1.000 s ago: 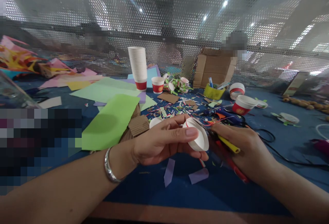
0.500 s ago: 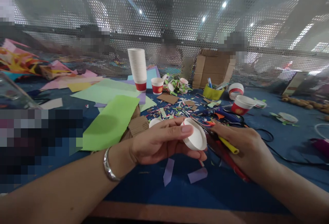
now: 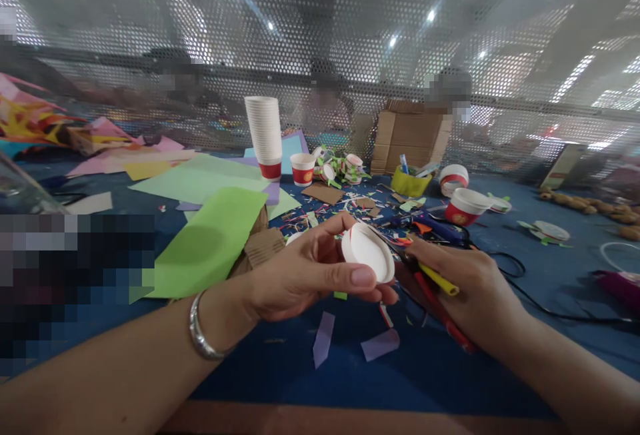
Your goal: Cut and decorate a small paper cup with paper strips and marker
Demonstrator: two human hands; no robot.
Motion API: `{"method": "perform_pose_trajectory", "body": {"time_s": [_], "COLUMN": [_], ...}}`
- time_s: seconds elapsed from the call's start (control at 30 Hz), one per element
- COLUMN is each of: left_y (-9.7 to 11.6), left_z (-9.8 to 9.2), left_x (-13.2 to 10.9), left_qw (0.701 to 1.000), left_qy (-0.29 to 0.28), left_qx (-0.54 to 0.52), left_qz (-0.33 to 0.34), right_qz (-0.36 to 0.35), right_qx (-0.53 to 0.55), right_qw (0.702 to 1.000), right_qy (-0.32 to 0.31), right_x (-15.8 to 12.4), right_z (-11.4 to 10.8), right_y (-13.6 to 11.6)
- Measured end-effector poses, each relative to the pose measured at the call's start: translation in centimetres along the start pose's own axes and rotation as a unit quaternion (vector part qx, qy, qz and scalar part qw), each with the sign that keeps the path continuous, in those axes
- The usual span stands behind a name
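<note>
My left hand pinches a white paper cup bottom between thumb and fingers, held above the blue table. A silver bangle rings that wrist. My right hand is closed round scissors with red and yellow handles, their blades touching the right edge of the cup piece. Small purple paper scraps lie on the table just below both hands.
A tall stack of white cups and single red-and-white cups stand behind. Green paper sheets, corrugated card, a yellow-green pot of pens, a cardboard box and a black cable lie around. A perforated screen closes the back.
My left hand has turned the cup piece and lifted it slightly, so its inside now faces more upward. The right hand keeps the scissors at its edge.
</note>
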State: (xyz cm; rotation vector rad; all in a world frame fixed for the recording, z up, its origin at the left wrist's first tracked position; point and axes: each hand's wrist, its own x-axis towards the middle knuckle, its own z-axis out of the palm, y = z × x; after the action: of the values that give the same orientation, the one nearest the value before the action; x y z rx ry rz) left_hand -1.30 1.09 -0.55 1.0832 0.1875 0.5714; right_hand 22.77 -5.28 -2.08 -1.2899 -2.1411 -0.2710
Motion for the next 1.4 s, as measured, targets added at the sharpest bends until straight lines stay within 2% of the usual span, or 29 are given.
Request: {"method": "perform_pose_trajectory", "body": {"time_s": [0.53,0.8,1.0,1.13,1.4], "left_y": [0.1,-0.2,-0.7,-0.6,-0.7], "left_z": [0.2,0.3,0.2,0.2,0.3], "left_x": [0.1,0.0,0.4,0.3,0.2], "left_qw": [0.996,1.000,0.999,0.999,0.999], "left_qy": [0.024,-0.014,0.023,0.020,-0.026], "left_qx": [0.080,-0.003,-0.049,-0.047,-0.039], "left_qz": [-0.014,-0.012,0.000,0.004,-0.008], "right_qz": [-0.020,-0.051,-0.034,-0.024,-0.022], "right_qx": [0.005,-0.004,-0.032,-0.032,-0.009], "right_qw": [0.999,0.999,0.999,0.999,1.000], "right_qy": [-0.025,-0.007,-0.026,-0.021,-0.015], "right_x": [0.0,0.4,1.1,1.2,0.6], "right_z": [-0.3,-1.0,-1.2,-0.9,-0.9], "right_y": [-0.2,-0.4,-0.6,-0.8,-0.8]}}
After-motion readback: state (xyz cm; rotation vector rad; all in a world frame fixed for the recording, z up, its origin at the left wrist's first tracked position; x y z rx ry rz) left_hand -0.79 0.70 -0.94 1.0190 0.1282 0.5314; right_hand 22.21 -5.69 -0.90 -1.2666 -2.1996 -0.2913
